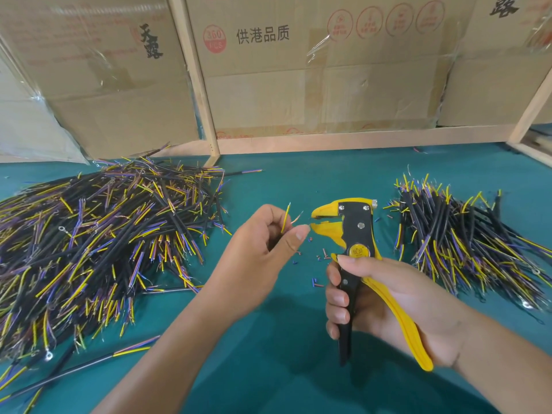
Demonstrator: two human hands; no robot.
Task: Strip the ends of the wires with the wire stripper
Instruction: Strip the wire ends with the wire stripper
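Wires [288, 219] pinched in left hand [263, 243]; right hand [385, 306] grips wire stripper [355, 231]

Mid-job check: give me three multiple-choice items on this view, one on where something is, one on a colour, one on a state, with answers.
1. Where is the bigger wire pile?
A. On the person's left
B. On the person's right
C. Inside a carton

2. What colour is the table?
A. Red
B. Teal green
C. White

3. What is the stripper doing?
A. Lying on the table
B. Held in the right hand, jaws open
C. Clamped shut on a wire

Answers:
1 A, the large heap fills the left side, with a smaller pile opposite.
2 B, teal cloth shows between the piles.
3 B, the right hand grips the handles and the jaws gape beside the wire pinched in the left hand.
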